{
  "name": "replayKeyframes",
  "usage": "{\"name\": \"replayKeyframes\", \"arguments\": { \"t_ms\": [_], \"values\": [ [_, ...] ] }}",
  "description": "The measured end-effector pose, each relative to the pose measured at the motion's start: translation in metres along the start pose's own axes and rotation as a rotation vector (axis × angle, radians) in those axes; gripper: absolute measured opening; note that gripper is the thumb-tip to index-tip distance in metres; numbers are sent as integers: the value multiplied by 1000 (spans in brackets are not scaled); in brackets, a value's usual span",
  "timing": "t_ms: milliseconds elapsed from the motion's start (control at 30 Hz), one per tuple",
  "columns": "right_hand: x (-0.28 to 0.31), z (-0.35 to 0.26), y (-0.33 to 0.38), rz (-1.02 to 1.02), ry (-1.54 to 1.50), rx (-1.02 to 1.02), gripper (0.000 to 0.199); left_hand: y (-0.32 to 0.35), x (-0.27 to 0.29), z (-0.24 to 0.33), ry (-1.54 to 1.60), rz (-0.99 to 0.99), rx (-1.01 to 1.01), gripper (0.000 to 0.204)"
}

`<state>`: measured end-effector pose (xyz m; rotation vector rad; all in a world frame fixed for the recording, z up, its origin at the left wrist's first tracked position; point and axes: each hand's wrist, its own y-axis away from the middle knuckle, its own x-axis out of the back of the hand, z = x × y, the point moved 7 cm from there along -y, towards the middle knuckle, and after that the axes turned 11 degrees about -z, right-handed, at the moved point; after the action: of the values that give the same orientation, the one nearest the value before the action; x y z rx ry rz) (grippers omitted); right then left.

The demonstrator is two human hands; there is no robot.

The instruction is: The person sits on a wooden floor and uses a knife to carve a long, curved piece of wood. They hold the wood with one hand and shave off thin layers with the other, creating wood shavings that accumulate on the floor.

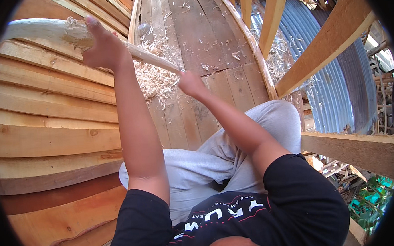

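Observation:
A long, pale, peeled wooden stick (pixel 154 60) slants from the far left toward me, thicker and rougher at its far end. My left hand (pixel 106 46) is wrapped around it, with curled, frayed wood fibres just beyond the fingers. At the nearer, thinner end, my right hand (pixel 191 84) is closed in a fist against the stick. A small greyish glint shows there, but the fingers hide whatever they grip. Below the stick, a heap of wood shavings (pixel 159 83) covers part of the plank floor (pixel 201 31).
Overlapping boards (pixel 55 138) form a wall close on my left. On the right are a railing of wooden posts (pixel 328 42) and corrugated metal sheets (pixel 322 89) beyond it. A small clear container (pixel 145 29) stands on the floor ahead. My crossed legs in grey trousers (pixel 195 165) lie beneath my arms.

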<state>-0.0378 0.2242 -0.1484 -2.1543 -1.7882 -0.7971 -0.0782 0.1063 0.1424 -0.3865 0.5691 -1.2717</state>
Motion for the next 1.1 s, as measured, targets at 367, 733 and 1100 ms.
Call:
{"name": "replayKeyframes", "arguments": {
  "t_ms": [367,733,1100],
  "values": [
    [-13,32,4,-40,-69,-157,40,-5,-4,-3,-15,36,7,50],
    [11,-51,25,-1,-18,13,44,-12,22,-14,-10,91,34,56],
    [-5,-14,14,48,-19,-38,42,-29,20,-23,-92,58,-96,49]
  ]
}}
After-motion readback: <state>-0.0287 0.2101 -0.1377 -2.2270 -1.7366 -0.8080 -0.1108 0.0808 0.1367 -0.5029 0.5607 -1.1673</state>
